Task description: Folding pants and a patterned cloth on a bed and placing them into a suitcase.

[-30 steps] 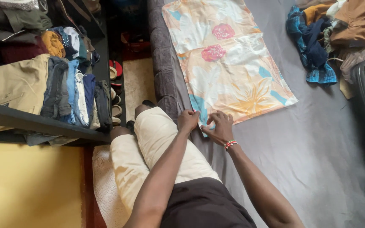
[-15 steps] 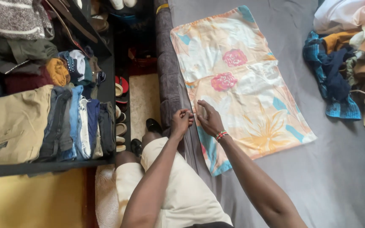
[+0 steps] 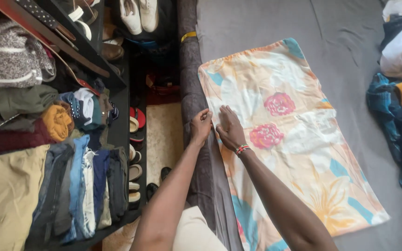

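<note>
Hands have slid farther up the floral cloth (image 3: 284, 125) edge: left fingers (image 3: 205, 116) pinching it, right hand (image 3: 230, 130) flat.

The floral pillowcase (image 3: 284, 135) in the middle of the frame is thin, smooth, matt cloth, lightly creased, lying on a grey bed sheet (image 3: 350, 42) of soft matt fabric. At left, the dark shelf (image 3: 119, 116) looks like painted wood (slightly glossy), holding folded clothes (image 3: 75, 186) of denim and cotton and, at upper left, a fuzzy knit sweater (image 3: 5, 56).
</note>
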